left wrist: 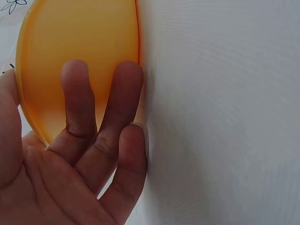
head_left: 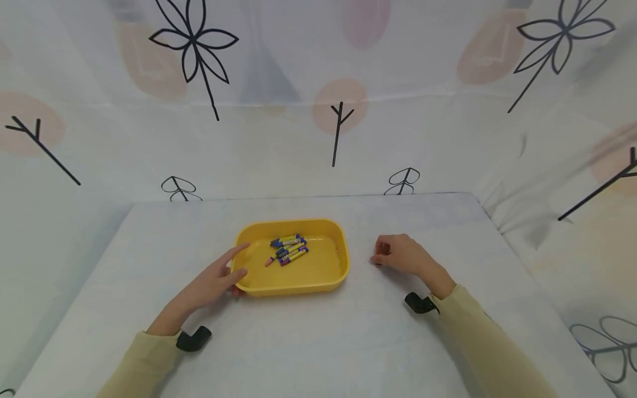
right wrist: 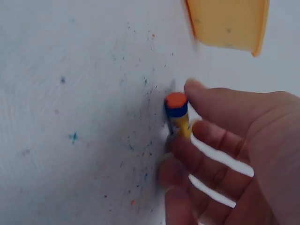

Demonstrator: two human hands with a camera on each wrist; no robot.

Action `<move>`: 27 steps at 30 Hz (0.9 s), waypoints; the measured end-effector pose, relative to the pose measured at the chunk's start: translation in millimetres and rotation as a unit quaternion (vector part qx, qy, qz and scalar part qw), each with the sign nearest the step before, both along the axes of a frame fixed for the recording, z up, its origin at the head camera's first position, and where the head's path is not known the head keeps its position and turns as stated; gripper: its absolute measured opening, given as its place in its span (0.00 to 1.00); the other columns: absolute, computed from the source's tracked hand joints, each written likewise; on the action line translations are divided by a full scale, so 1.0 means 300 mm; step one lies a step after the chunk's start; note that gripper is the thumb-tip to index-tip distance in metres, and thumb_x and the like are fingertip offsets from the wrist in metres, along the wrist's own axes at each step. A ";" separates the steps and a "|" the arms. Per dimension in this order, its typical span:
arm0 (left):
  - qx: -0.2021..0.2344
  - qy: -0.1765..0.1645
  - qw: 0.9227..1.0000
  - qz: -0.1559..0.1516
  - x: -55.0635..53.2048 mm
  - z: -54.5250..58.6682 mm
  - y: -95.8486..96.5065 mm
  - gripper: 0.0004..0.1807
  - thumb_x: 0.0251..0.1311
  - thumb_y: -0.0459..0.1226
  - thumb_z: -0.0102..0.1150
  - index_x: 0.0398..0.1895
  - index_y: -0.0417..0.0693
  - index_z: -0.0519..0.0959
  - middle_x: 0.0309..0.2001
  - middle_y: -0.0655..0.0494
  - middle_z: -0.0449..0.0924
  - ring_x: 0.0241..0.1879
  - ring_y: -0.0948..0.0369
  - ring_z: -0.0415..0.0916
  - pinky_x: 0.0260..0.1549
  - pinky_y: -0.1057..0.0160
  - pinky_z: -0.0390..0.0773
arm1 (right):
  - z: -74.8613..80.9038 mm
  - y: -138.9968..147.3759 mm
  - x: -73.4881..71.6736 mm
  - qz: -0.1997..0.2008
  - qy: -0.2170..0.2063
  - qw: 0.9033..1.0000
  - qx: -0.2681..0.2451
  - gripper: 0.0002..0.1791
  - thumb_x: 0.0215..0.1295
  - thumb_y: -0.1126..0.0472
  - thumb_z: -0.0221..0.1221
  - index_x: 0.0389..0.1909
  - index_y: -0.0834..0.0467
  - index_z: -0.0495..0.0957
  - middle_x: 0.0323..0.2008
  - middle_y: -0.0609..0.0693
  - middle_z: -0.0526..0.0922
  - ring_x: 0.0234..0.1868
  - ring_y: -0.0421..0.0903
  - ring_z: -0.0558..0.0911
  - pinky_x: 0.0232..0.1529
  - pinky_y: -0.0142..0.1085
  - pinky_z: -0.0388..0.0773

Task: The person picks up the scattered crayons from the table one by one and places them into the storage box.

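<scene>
A shallow yellow tray point(head_left: 323, 287) with rounded corners sits on the white table. Several crayons point(head_left: 293, 255) in yellow and blue wrappers lie in a loose cluster inside it. My left hand point(head_left: 216, 282) holds the tray by its left end, thumb and index finger over the rim. In the left wrist view, the other fingers point(left wrist: 79, 103) curl against the tray's outer wall. To the right of the tray, my right hand point(head_left: 403, 255) is low over the table. Its thumb and fingers pinch an orange-ended crayon point(right wrist: 177, 105), whose lower part the fingers hide.
Small coloured specks and crayon marks point(right wrist: 73, 137) dot the white tabletop point(head_left: 318, 342) near the right hand. A pale cloth backdrop point(head_left: 278, 149) with printed leaves and twigs rises behind the table and at both sides. Each wrist carries a black camera point(head_left: 194, 339).
</scene>
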State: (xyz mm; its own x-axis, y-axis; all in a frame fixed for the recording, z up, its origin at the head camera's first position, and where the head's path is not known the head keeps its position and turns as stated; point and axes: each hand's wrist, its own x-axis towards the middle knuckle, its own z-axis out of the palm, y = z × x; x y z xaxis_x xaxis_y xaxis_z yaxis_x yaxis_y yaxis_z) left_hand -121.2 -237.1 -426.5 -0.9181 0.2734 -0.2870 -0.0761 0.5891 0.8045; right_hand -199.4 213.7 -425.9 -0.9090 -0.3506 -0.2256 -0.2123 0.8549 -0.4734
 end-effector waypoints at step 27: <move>-0.018 0.005 1.000 0.006 0.000 0.002 0.005 0.36 0.73 0.48 0.53 0.79 0.61 0.51 0.29 0.51 0.79 0.31 0.55 0.76 0.39 0.56 0.72 | 0.185 -0.076 0.024 0.020 0.140 0.990 0.002 0.13 0.66 0.64 0.62 0.51 0.57 0.84 0.35 0.49 0.80 0.34 0.47 0.77 0.35 0.39 0.76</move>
State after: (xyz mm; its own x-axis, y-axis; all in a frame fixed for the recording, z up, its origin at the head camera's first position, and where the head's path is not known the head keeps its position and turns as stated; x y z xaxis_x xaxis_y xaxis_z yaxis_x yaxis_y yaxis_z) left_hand -121.2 -235.5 -425.9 -0.9243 0.2515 -0.2870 -0.0758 0.6160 0.7840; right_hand -192.2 190.8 -370.5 -0.9211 -0.3879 0.0325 -0.3693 0.8444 -0.3882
